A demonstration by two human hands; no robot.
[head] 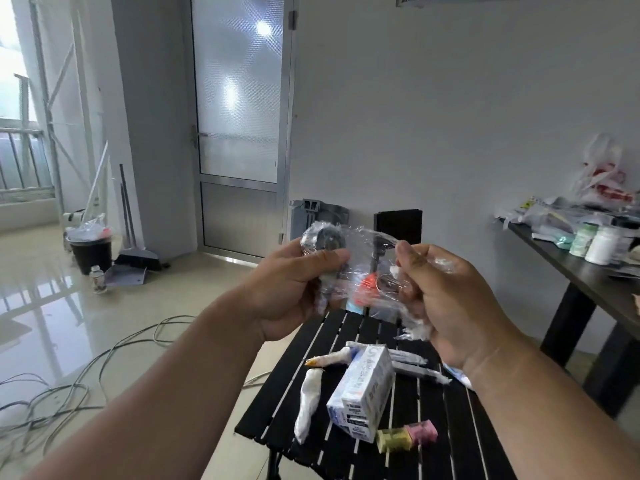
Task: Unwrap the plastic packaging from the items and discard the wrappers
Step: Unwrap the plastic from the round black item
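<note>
on the counter (446, 427) below my hands i see a box (362, 393) at the middle, a wrapped stick (308, 400) to its left. two small blocks (407, 436) lie just right of the box's near end, and a bin (90, 252) stands on the floor far left.

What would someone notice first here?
Two hands, the left hand and right hand, pull clear plastic wrap off a dark round thing in mid-air. Below, a white box lies on a black slatted table.
</note>
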